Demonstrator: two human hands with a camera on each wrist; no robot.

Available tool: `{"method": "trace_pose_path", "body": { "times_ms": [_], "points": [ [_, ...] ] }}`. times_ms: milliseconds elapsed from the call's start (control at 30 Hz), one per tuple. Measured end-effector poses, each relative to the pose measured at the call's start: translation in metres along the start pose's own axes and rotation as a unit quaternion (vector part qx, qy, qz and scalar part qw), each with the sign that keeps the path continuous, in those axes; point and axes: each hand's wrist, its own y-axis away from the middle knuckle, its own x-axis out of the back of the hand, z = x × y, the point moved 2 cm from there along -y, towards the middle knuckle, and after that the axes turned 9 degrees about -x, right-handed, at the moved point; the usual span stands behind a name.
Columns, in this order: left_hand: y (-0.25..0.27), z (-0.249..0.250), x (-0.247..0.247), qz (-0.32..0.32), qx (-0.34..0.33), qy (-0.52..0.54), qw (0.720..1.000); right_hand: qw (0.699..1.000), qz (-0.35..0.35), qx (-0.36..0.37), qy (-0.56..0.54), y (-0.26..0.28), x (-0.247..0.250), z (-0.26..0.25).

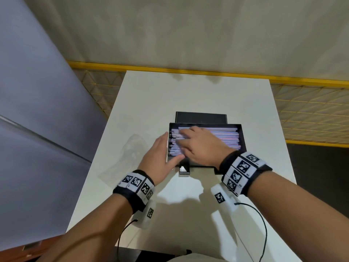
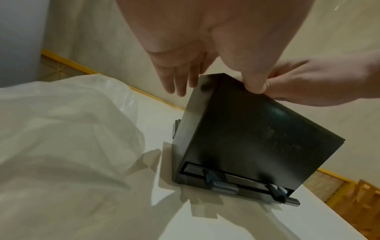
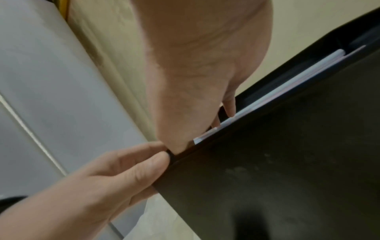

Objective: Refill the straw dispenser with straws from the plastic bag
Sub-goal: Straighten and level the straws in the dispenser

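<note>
The black straw dispenser (image 1: 243,138) stands open-topped in the middle of the white table, filled with paper-wrapped straws (image 1: 222,137). My right hand (image 1: 198,142) lies on the left part of the straws with its fingers spread and flat. In the right wrist view its fingertips (image 3: 229,105) touch the straws (image 3: 287,78) inside the box. My left hand (image 1: 160,154) lies flat against the dispenser's left outer wall, fingers straight, thumb at the front corner. The left wrist view shows its fingers (image 2: 176,81) along that wall of the dispenser (image 2: 257,138). A clear plastic bag (image 1: 132,148) lies crumpled to the left.
The dispenser's black lid (image 1: 201,117) stands raised at its back. A dispensing lever (image 1: 184,169) juts out at the front, towards me. The table (image 1: 188,95) has bare surface behind and in front of the box. A yellow wire grid (image 1: 311,110) lies beyond the right edge.
</note>
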Motion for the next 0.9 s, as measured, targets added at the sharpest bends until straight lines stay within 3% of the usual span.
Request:
{"method": "trace_pose_path", "body": {
  "times_ms": [167,300,400,500,567,700,767,833,900],
  "points": [
    [0.004,-0.008,-0.004,-0.002,-0.009,0.036,0.999,0.999,0.03,0.025,0.0,0.002,0.0,0.006],
    [0.007,-0.01,-0.008,-0.002,0.02,0.076,0.997,0.999,0.008,0.045,-0.023,-0.006,-0.003,-0.009],
    [0.007,-0.014,-0.006,0.014,0.076,0.165,0.983,0.985,0.149,-0.014,-0.085,0.017,0.021,0.009],
    [0.006,-0.014,-0.006,0.015,0.1,0.235,0.967,0.933,0.25,-0.133,-0.223,0.064,0.041,0.05],
    [0.007,-0.013,-0.007,0.013,0.103,0.255,0.961,0.927,0.246,-0.128,-0.252,0.084,0.038,0.063],
    [0.002,-0.016,-0.01,0.04,0.116,0.244,0.962,0.974,0.139,-0.015,-0.18,0.068,0.009,0.054],
    [0.0,-0.019,-0.011,0.046,0.122,0.224,0.966,0.982,0.117,0.02,-0.145,0.058,-0.001,0.048],
    [-0.002,-0.02,-0.012,0.046,0.128,0.219,0.966,0.979,0.146,0.015,-0.143,0.057,0.0,0.046],
    [-0.004,-0.019,-0.013,0.042,0.129,0.215,0.967,0.959,0.225,-0.039,-0.17,0.06,0.005,0.047]
  ]
}}
